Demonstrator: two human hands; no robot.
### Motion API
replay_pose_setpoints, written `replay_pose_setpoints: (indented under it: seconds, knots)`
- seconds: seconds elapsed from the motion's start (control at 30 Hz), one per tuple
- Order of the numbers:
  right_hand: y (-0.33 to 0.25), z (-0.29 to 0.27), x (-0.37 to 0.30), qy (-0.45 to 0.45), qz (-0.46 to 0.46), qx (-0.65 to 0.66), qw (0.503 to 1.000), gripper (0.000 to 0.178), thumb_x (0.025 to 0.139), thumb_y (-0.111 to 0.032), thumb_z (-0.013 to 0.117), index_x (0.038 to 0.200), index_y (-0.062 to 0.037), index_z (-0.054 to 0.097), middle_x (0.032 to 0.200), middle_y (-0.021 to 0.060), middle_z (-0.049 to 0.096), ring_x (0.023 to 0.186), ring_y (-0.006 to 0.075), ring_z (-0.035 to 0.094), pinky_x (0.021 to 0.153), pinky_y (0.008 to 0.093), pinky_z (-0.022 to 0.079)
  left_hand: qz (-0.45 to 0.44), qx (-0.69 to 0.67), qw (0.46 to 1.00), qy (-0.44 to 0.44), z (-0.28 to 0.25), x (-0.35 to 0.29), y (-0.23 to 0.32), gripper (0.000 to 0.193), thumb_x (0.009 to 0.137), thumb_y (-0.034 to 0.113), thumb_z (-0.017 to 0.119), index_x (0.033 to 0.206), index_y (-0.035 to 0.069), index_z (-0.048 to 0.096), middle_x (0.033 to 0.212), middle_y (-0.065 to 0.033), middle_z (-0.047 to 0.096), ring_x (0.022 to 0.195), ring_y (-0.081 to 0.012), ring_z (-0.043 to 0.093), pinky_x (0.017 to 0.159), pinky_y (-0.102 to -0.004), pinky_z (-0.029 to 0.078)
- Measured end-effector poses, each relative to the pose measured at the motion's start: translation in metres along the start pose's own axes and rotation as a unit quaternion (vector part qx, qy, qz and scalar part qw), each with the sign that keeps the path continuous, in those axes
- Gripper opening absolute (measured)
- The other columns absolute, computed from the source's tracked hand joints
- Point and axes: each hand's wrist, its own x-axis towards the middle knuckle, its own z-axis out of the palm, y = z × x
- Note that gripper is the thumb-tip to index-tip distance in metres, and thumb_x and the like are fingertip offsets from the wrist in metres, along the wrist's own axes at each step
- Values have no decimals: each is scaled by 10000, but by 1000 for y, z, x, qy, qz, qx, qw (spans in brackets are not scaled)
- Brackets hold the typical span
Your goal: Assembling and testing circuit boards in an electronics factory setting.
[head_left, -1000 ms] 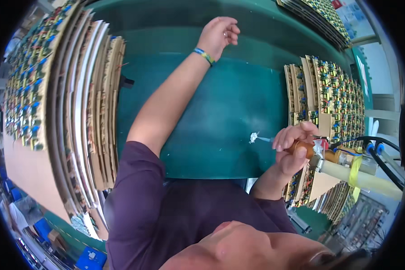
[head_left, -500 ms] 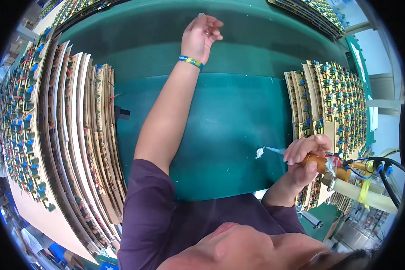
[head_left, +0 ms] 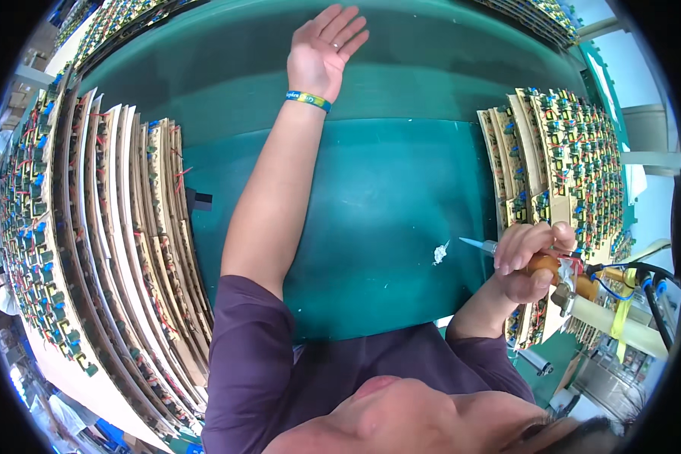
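My left hand reaches far across the green work surface, palm up with fingers stretched out and nothing in it. A patterned wristband circles that wrist. On the right, my right hand is wrapped round an amber-bodied glue dispensing gun. Its pale blue tapered nozzle points left over the surface. Just left of the tip lies a small white blob of paste, apart from the nozzle.
Tall stacks of boards with small green and blue components stand close on my left. Another stack stands at the right, behind the gun. A thick pale hose and black cables trail rightward from it. A dark small block sits by the left stack.
My left hand has moved farther away and a little left, and its curled fingers have straightened. My right hand has drawn the gun slightly right, its nozzle moving off the white blob.
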Motion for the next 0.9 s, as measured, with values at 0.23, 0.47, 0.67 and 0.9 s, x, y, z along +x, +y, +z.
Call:
replay_pose_setpoints:
  seconds: [0.23,0.47,0.67,0.9]
  knots:
    - [3,-7,-3,36,12,-3,999,544,890,-298,593,1297,-9,380,682,23,485,449,84,415,405,212,368,7,-15,1000,-3,7,-4,1,471,918,297,423,1254,-26,487,1289,-196,516,1167,-345,501,1030,-436,380]
    - [5,-6,-2,53,21,-28,998,577,865,-366,646,1251,-16,397,634,14,474,431,83,423,360,207,351,66,84,994,-6,-1,-3,-5,252,918,167,553,1080,-27,556,1145,-222,594,1027,-301,603,945,-452,486]
    - [4,-5,-2,61,24,-30,997,572,855,-375,658,1238,-26,416,621,9,473,429,84,423,358,205,343,47,77,996,14,0,-1,-5,200,894,119,588,1047,-7,560,1090,-200,622,983,-278,613,908,-435,501]
    - [6,-4,-4,69,32,-30,997,556,849,-387,662,1220,-39,435,609,6,468,420,85,414,354,209,338,48,69,996,15,-5,-2,-7,190,885,77,582,1052,-9,552,1030,-173,627,947,-263,616,887,-423,508]
